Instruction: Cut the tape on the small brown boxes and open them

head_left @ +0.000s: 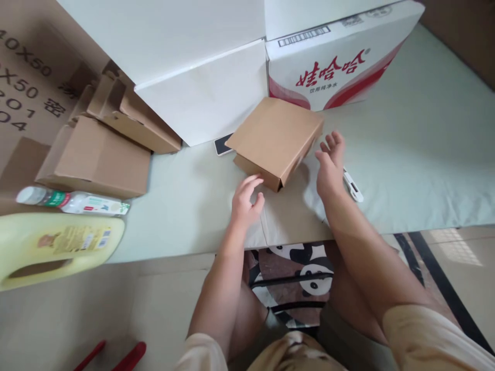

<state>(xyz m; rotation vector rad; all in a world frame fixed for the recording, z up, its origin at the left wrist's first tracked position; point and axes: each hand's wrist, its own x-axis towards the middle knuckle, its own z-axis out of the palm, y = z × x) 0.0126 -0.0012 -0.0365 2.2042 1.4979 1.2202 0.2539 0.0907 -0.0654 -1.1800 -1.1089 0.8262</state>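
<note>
A closed brown cardboard box (279,133) sits at a slant in the middle of the covered table, in front of the white boxes. My left hand (246,200) is at its near left side, fingers apart and thumb out; whether the fingertips touch the cardboard I cannot tell. To the right of the box, my right hand (331,166) is raised with its palm turned toward it and its fingers spread, a small gap between them. Nothing is in either hand. Beside my right wrist lies a white box cutter (353,186), partly hidden behind the hand.
A large white carton (332,77) with red lettering stands behind. A dark flat device (223,146) pokes out left of the brown box. More cardboard boxes (102,157), a plastic bottle (83,202) and a yellow jug (65,242) occupy the left side.
</note>
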